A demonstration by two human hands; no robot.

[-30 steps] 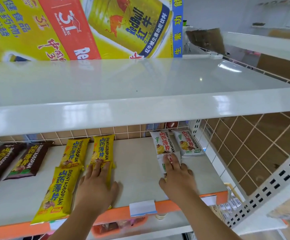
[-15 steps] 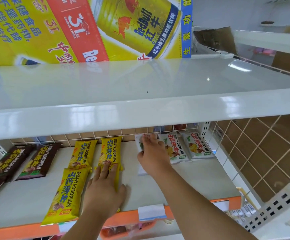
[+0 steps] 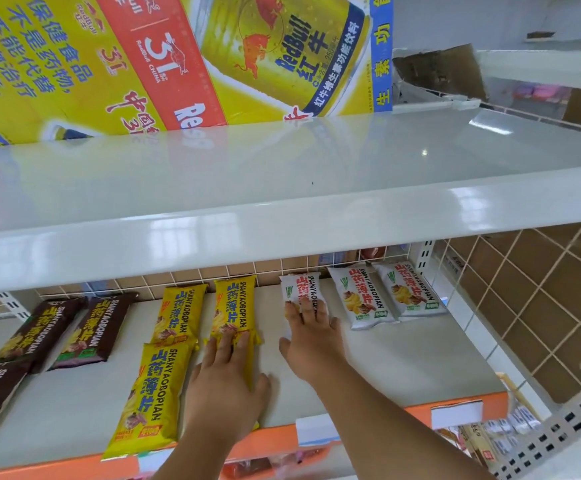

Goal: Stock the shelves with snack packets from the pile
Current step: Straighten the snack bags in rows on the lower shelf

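The lower shelf (image 3: 403,368) holds snack packets lying flat. My right hand (image 3: 311,341) reaches to the back, its fingers on top of a white packet (image 3: 301,287) just left of two other white packets (image 3: 362,296) (image 3: 408,292). My left hand (image 3: 225,386) lies flat with spread fingers on a yellow packet (image 3: 252,363) in the front row, mostly hiding it. Three more yellow packets (image 3: 233,306) (image 3: 176,313) (image 3: 147,396) lie beside and behind it. Brown packets (image 3: 91,330) (image 3: 36,330) fill the left end.
A bare white upper shelf (image 3: 282,174) overhangs the lower one, with a Red Bull poster (image 3: 178,57) behind it. The lower shelf has an orange front strip (image 3: 417,410) with white price tags. More packets (image 3: 511,431) show below at the right. Brown tiled floor lies right.
My right hand carried the white packet from the shelf's front right to the back row, left of the two white packets. My left hand stayed on the yellow packet.
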